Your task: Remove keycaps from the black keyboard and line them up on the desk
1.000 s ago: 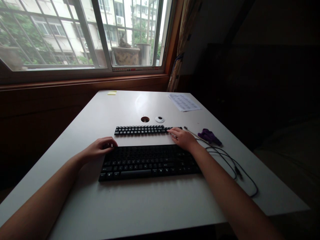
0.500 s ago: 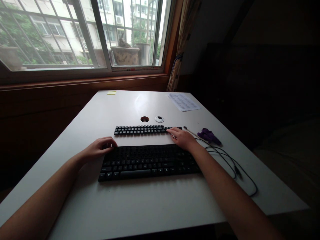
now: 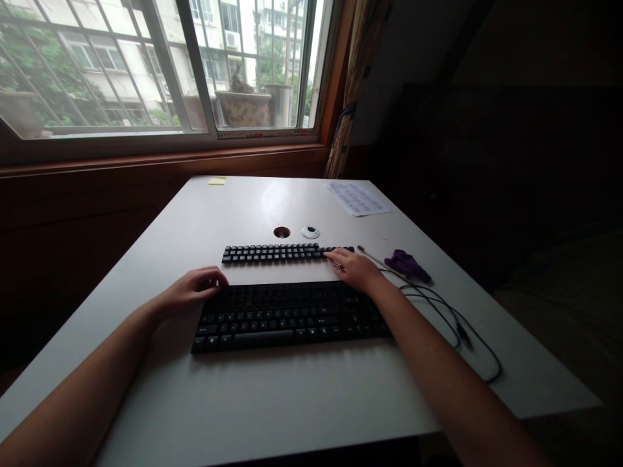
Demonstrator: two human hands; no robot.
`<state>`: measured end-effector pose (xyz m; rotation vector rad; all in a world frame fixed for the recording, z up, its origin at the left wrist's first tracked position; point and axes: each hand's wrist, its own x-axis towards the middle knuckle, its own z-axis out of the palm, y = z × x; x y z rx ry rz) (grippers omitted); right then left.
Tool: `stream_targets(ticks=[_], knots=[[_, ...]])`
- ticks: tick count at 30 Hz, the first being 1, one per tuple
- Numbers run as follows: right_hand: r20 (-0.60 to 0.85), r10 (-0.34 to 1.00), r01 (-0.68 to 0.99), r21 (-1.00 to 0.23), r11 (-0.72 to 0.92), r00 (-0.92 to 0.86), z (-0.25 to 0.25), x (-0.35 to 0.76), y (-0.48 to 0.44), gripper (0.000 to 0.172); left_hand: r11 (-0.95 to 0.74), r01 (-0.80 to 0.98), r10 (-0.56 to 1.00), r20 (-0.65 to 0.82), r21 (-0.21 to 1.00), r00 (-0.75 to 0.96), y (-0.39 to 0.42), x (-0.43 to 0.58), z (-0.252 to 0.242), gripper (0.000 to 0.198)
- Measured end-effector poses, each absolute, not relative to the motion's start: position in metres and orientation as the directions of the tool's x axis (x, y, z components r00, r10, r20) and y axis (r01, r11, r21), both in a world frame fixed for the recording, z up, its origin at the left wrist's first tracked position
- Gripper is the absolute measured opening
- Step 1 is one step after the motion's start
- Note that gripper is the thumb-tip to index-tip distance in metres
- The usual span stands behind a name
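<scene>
A black keyboard [image 3: 272, 318] lies flat on the white table, its upper rows looking bare of keycaps while the lower rows still have theirs. My left hand [image 3: 202, 282] rests at its far left corner, with curled fingers touching the edge. Beyond the keyboard stand loose black keycaps [image 3: 270, 253], lined up in several rows. My right hand [image 3: 357, 267] reaches over the keyboard's far right side to the right part of these rows. Its fingertips are together on a keycap [image 3: 327, 253], mostly hidden by the fingers. My right forearm covers the keyboard's right end.
Right of my right hand lie a thin brush-like stick [image 3: 372, 257], a purple cloth [image 3: 407, 264] and a looped black cable [image 3: 474, 340]. Printed papers [image 3: 357, 198] and a yellow sticky note [image 3: 217, 181] lie far back. A round hole [image 3: 281, 232] and a white ring-shaped cover [image 3: 310, 232] sit behind the keycaps.
</scene>
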<state>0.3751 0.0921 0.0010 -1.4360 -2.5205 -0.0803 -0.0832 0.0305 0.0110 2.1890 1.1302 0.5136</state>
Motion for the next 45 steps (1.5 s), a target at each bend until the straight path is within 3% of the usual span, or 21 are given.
stream_targets(ticks=[45], knots=[[0.240, 0.842, 0.852, -0.093, 0.515, -0.483, 0.0021, 0.3741, 0.0892, 0.047, -0.462, 0.582, 0.821, 0.074, 0.669, 0.566, 0.0314, -0.0829, 0.0100, 0.024]])
